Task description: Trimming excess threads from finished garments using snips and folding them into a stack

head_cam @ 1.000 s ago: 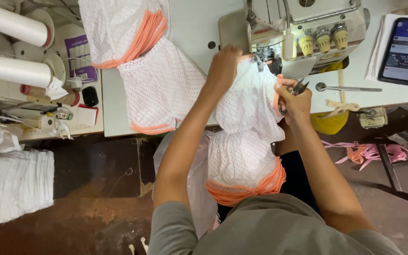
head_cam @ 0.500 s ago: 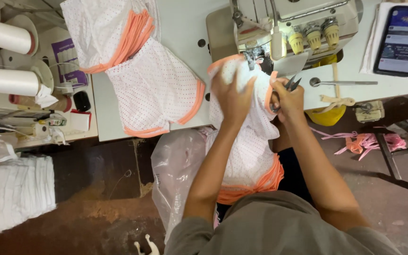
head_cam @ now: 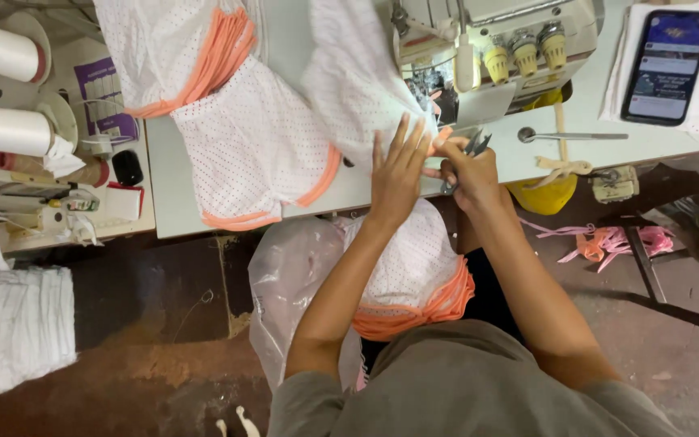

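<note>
- A thin white dotted fabric piece with an orange ribbed edge (head_cam: 357, 77) is spread, slightly blurred, over the pale green tabletop (head_cam: 285, 24) just in front of the cream-coloured sewing machine (head_cam: 495, 48).
- The left hand (head_cam: 398, 174) is laid flat on this fabric with the fingers stretched and fanned apart – nothing is gripped, the cloth is only pressed down.
- The right hand (head_cam: 467, 166) is closed around small metal thread snips (head_cam: 472, 146), and the orange edge of the fabric is pinched at its fingertips, just beside the left hand.
- More finished white dotted garments with orange bands (head_cam: 236, 129) are heaped on the table to the left, soft and crumpled.
- A further stack of the same pieces (head_cam: 414, 275) is held in the lap, beside a clear crinkled plastic bag (head_cam: 293, 291).
- Three yellowish thread cones (head_cam: 523, 50) are seen on the machine, and a dark smartphone (head_cam: 665, 65) is lying on white cloth at the right.
- White thread spools (head_cam: 2, 89) are standing on a cluttered side shelf – well apart from the hands.
- Pink fabric scraps (head_cam: 608, 241) are scattered on the brown floor.
</note>
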